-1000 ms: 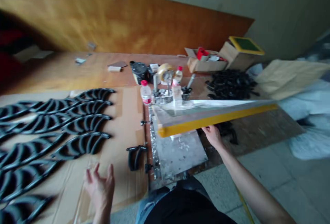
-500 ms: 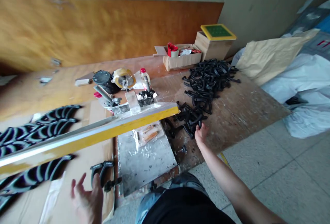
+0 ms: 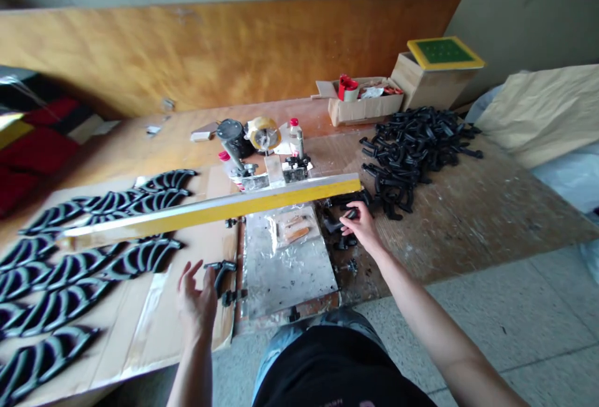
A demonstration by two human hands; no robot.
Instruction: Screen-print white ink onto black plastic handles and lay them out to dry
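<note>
Right hand (image 3: 361,227) is now pinching what looks like a black plastic part (image 3: 350,213) between thumb and fingers; half a second ago it was reaching at the near end of the heap of black parts (image 3: 416,145), which is lying beyond and right of those fingers. I'm reading that as one piece coming away, so the pick-up is looking done. Left hand (image 3: 199,304) is hovering with fingers spread, gripping nothing; a loose black pair (image 3: 222,271) is lying just beside its fingertips on the cardboard (image 3: 112,327), contact unclear; rows of curved black parts (image 3: 145,256) are lying further left. Yellow-edged frame (image 3: 234,207) is hanging raised beyond both sets of fingers; the metal plate (image 3: 290,279) is sitting between them, carrying a clear bag (image 3: 296,230).
</note>
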